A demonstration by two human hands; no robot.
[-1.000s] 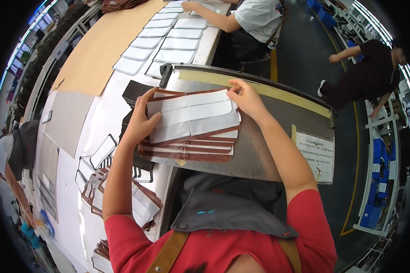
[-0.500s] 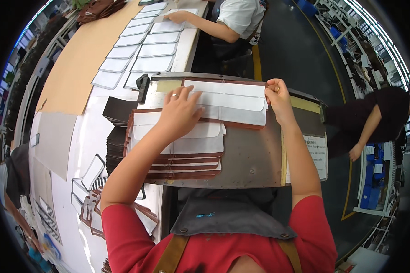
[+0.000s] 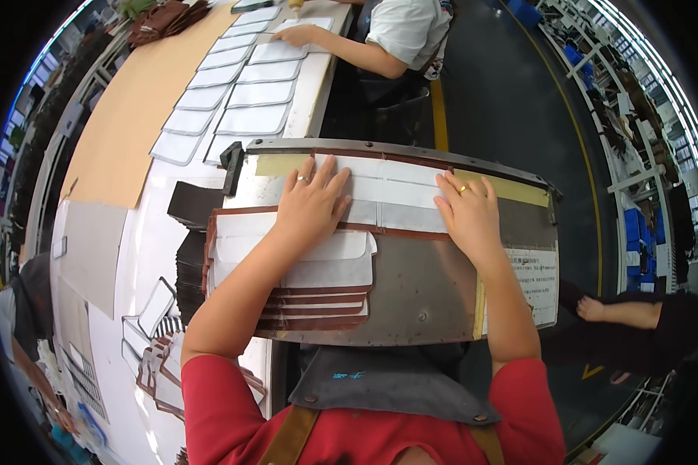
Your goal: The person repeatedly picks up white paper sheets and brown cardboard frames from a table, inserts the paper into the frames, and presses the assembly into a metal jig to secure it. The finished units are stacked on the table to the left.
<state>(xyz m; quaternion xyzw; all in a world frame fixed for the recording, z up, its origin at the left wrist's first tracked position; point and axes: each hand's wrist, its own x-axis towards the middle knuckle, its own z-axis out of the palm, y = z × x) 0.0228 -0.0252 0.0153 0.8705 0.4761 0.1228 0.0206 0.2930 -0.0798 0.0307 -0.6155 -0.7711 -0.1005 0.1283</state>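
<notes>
A long white-faced leather panel with a brown edge [image 3: 399,194] lies flat across the far part of a grey metal plate [image 3: 419,287]. My left hand [image 3: 312,203] presses on its left end, fingers spread. My right hand [image 3: 467,211] presses flat on its right part. Under my left forearm sits a stack of similar brown-edged white panels [image 3: 318,287], fanned toward me. Neither hand grips anything.
Rows of white panels [image 3: 233,85] lie on the long table to the left, where another person's hand [image 3: 298,35] works. Dark leather pieces [image 3: 190,205] are stacked beside the plate. A paper label [image 3: 535,283] is on the plate's right. A person crouches at right [image 3: 636,314].
My hands carried one panel off the stack to the plate's far edge and laid it flat. Both hands now press on it with fingers spread.
</notes>
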